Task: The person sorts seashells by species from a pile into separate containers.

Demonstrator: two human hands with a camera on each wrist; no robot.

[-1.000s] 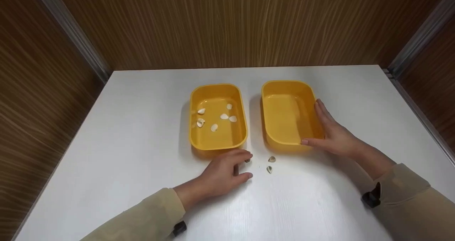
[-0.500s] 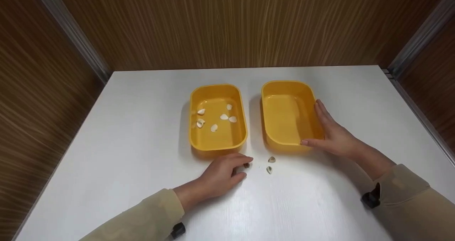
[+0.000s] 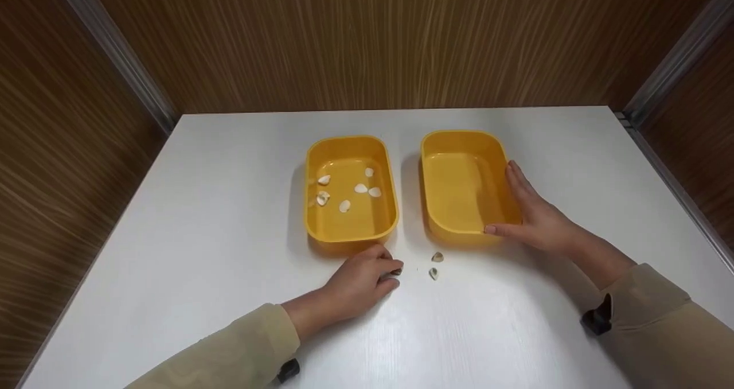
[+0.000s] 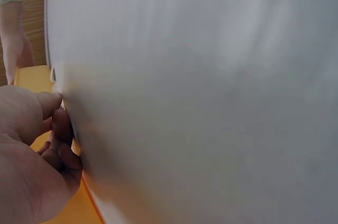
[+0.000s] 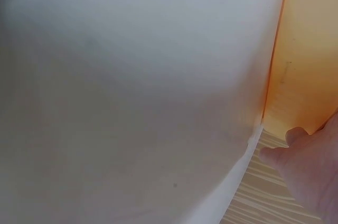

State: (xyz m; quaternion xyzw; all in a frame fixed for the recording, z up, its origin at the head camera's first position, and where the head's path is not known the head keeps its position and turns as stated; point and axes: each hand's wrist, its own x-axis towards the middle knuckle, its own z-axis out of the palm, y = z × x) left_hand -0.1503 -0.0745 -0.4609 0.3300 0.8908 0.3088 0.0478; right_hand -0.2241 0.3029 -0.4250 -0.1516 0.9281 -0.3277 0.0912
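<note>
My left hand (image 3: 358, 283) is low over the table before the left yellow bin, its fingers curled over a small dark shell (image 3: 396, 272) at the fingertips. In the left wrist view the thumb (image 4: 50, 102) and forefinger nearly meet; the shell cannot be made out there. My right hand (image 3: 539, 220) rests against the near right corner of the right yellow bin (image 3: 453, 191), thumb at the near rim, fingers straight along the side. Two loose shells, a brownish one (image 3: 437, 257) and a pale-edged one (image 3: 434, 273), lie between the hands.
Several whitish shells lie in the left yellow bin (image 3: 355, 225); no pieces show in the right one. The bins stand side by side with a narrow gap. The white table (image 3: 229, 205) is bounded by wood-grain panels (image 3: 373, 45) at the back and sides.
My left fingers have curled in, and the small dark shell under them has slid slightly toward me. The right hand and both bins have stayed put.
</note>
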